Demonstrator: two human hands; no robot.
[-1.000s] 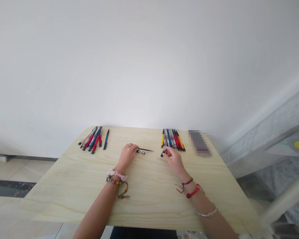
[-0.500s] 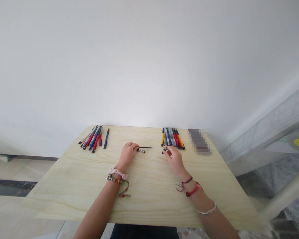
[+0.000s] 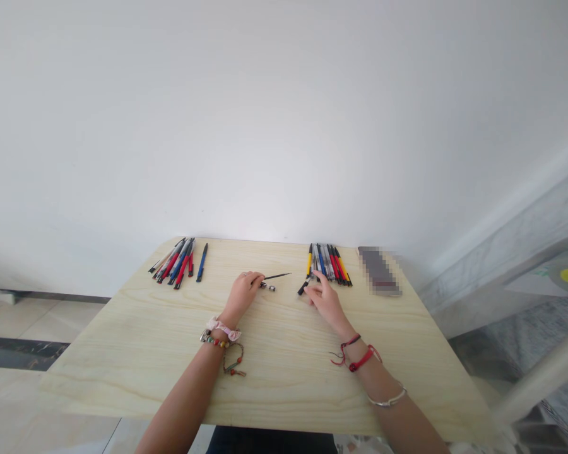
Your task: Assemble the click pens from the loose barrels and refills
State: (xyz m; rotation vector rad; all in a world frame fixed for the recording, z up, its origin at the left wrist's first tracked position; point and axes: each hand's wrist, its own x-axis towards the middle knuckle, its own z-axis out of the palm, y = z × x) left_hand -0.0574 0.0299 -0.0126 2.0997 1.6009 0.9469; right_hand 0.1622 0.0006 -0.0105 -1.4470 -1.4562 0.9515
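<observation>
Head cam, L hand (image 3: 243, 295) pinching blk refill (image 3: 277, 276), R hand (image 3: 328, 301) at blk part (image 3: 302, 289), can't tell if gripped

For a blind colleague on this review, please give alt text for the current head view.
A person's left hand pinches a thin black refill beside small loose parts, while the right hand has a small black piece at its fingertips. Farther back on the pale wooden table lie a left pen group, a right pen group and a pixelated item.

1 head camera looks forward and down over the table (image 3: 284, 359).
</observation>
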